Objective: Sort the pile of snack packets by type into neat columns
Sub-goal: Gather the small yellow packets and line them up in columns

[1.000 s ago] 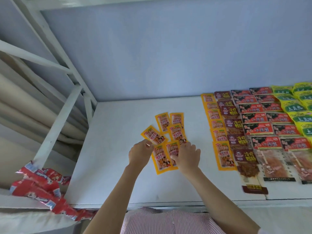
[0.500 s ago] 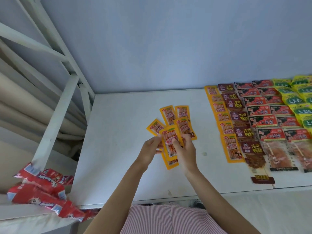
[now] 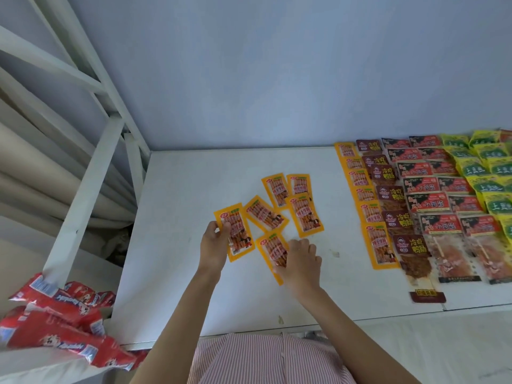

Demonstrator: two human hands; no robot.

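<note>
Several orange snack packets lie loose in the middle of the white table (image 3: 177, 245). My left hand (image 3: 214, 245) grips one orange packet (image 3: 237, 234) by its left edge, thumb on top. My right hand (image 3: 300, 264) rests on another orange packet (image 3: 273, 250) on the table, its fingers curled over the packet's lower right side. Three more orange packets lie just beyond: a tilted one (image 3: 264, 214), one further back (image 3: 275, 189) and a larger-looking one (image 3: 304, 216) to the right. A sorted orange column (image 3: 365, 209) runs along the right.
Right of the orange column stand columns of dark brown packets (image 3: 393, 195), red packets (image 3: 432, 200) and green-yellow packets (image 3: 487, 173). A white metal frame (image 3: 83, 173) rises at the table's left edge. Red wrappers (image 3: 55, 325) lie heaped at the lower left.
The two packets held together between both hands have come apart. My left hand moved left with one; my right hand lowered the other onto the table.
</note>
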